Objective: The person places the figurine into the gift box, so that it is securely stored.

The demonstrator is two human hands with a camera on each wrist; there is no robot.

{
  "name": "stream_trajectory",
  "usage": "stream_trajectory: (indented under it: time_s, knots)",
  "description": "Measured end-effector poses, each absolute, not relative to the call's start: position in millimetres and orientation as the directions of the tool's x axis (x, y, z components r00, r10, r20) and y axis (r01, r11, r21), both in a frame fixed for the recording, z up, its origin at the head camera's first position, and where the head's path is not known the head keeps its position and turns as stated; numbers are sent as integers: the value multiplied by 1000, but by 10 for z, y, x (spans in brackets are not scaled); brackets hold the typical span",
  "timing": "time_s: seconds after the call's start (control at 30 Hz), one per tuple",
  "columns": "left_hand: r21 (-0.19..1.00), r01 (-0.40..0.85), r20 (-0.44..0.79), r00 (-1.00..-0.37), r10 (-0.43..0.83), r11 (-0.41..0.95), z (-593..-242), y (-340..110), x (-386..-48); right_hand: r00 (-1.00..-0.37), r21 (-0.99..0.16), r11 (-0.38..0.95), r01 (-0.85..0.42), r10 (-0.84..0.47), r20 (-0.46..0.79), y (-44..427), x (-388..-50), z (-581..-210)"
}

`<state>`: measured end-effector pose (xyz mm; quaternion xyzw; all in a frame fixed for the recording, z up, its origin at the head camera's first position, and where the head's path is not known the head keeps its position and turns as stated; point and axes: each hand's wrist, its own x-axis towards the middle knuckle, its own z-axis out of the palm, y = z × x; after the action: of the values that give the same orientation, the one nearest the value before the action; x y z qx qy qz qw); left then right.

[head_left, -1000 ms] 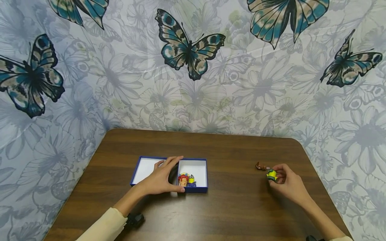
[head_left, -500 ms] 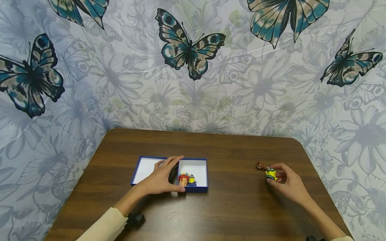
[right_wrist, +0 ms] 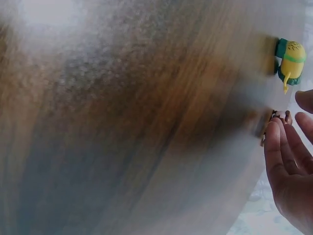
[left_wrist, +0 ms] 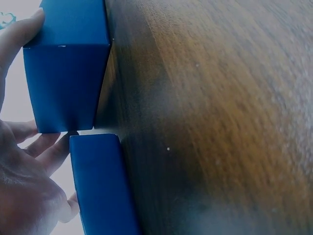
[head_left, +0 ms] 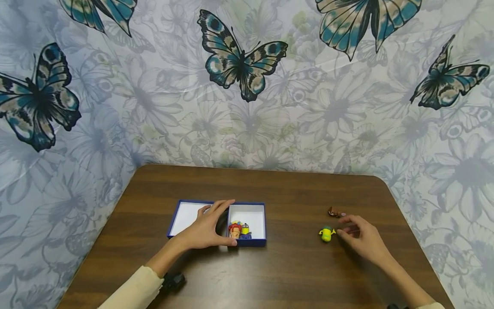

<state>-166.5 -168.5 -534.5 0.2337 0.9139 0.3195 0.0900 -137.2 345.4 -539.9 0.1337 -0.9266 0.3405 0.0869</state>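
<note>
My left hand [head_left: 202, 229] spans a blue box [head_left: 252, 243] with a white inside, thumb at its near wall and fingertips at its far edge. A red-haired toy figure [head_left: 234, 231] and a yellow and blue toy figure [head_left: 245, 232] are inside it. On the right, a small yellow and green toy figure [head_left: 326, 234] is on the table, apart from the fingers in the right wrist view. Just beside it, my right hand [head_left: 364, 240] holds nothing, its fingers loosely bent. A small brown figure [head_left: 335, 212] lies beyond these fingers, partly hidden by them in the right wrist view.
The blue-edged, white-lined lid or second tray [head_left: 189, 216] lies left of the box, partly under the left hand. The brown wooden table [head_left: 293, 274] ends at a butterfly-patterned cloth [head_left: 247, 128] behind.
My right hand has let go of the yellow and green toy figure, which now is farther left and nearer on the table. The left hand and the box have stayed put.
</note>
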Motion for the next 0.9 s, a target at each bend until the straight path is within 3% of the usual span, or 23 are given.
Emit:
stream_trajectory:
  time_s: [0.37,0.67,0.9]
  knots:
    - [629,355,-28,-879,476,691,-5317,-1671,-1674,-935,-589,726,-355,-283,215,3370,-1391,-5351]
    - [632,347,-31,-882,470,693,-5310,-1658,-1678,-833,-446,705,-551,-495,248,3269,-1445,-5381]
    - [635,344,-31,-883,468,692,-5272,-1635,-1677,-820,-496,660,-565,-514,250,3270,-1483,-5400]
